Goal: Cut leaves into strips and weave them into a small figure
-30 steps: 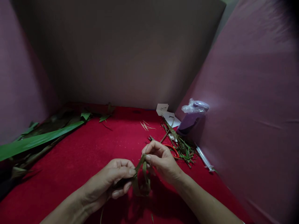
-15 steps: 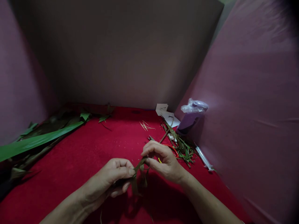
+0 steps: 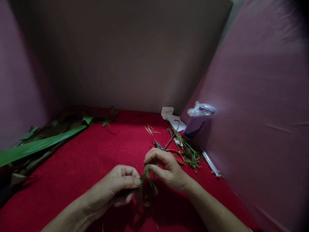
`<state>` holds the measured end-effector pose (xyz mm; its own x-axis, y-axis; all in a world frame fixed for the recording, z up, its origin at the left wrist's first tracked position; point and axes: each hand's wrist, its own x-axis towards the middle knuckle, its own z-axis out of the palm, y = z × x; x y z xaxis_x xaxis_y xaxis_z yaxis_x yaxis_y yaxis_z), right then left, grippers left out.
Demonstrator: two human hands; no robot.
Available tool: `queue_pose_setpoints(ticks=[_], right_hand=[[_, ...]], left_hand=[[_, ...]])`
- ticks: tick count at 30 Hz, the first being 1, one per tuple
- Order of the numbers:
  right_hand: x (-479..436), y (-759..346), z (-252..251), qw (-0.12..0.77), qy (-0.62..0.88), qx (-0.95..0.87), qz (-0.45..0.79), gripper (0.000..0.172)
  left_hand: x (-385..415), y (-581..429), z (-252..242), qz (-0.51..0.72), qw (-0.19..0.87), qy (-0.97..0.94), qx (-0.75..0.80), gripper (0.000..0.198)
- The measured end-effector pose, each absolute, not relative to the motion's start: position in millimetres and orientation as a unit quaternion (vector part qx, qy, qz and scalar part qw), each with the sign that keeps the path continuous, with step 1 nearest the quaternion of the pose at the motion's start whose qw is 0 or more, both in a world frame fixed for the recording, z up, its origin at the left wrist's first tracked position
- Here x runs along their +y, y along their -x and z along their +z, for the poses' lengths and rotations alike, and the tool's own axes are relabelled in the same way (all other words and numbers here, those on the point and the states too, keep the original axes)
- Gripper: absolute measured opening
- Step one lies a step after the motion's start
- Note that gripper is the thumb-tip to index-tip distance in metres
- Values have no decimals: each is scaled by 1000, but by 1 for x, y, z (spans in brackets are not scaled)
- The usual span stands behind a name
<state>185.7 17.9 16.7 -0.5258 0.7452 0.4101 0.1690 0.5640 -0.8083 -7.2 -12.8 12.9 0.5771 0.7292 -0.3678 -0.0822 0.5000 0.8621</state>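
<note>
Between both hands is a bundle of dull green leaf strips (image 3: 145, 175), with loose ends hanging below the fingers. My left hand (image 3: 123, 183) is closed on the bundle, its thumb pressing from above. With thumb and fingers together, my right hand (image 3: 166, 166) pinches the upper part of the strips. Just beyond the right hand lie scissors (image 3: 175, 150) with orange-red handles, partly covered by that hand. The folds inside my left palm are hidden.
Long green leaves (image 3: 45, 145) lie along the left. Several thin wooden sticks (image 3: 151, 130) sit mid-cloth. At right are leaf scraps (image 3: 190, 154), a syringe (image 3: 210, 164), a purple bottle (image 3: 195, 125) wrapped in plastic and white paper (image 3: 176, 123). Pink panels (image 3: 260, 112) stand at the sides.
My right hand has shifted slightly left, closer to the left hand. The strip between them is now bent more upright, and more of the scissors shows.
</note>
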Motion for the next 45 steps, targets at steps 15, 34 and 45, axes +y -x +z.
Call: queue_pose_setpoints(ticks=[15,34,45], right_hand=[[18,-192,28,390,274,-823,308,8],[17,-188,24,379,286,-828,298,18],[19,-191,20,355,281,-712,538,14]], left_hand=[[-12,10,15,279,761,-436,390,19],[-11,6,12,311,706,-490,406,24],[-12,3,18,347,672,-479,446,26]])
